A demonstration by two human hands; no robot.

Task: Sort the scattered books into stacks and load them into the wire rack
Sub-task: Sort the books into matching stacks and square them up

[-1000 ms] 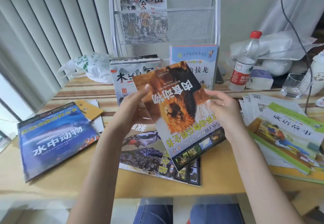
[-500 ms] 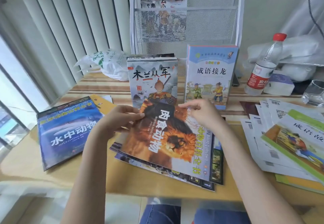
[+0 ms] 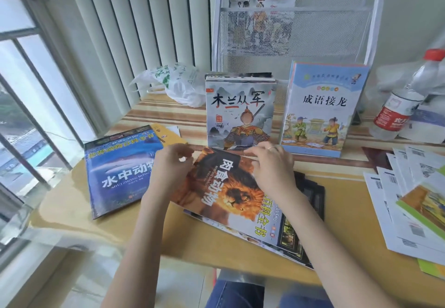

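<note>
Hands meet at the far edge of the lion book (image 3: 231,194): the left hand (image 3: 168,168) pinches its far left corner with curled fingers, while the right hand (image 3: 269,165) presses on the far edge, fingers bent. It lies askew on a small stack on the table (image 3: 72,216), below the wire rack (image 3: 296,30). Squaring it too briskly could slide the glossy covers apart, or knock over the two upright books just beyond.
</note>
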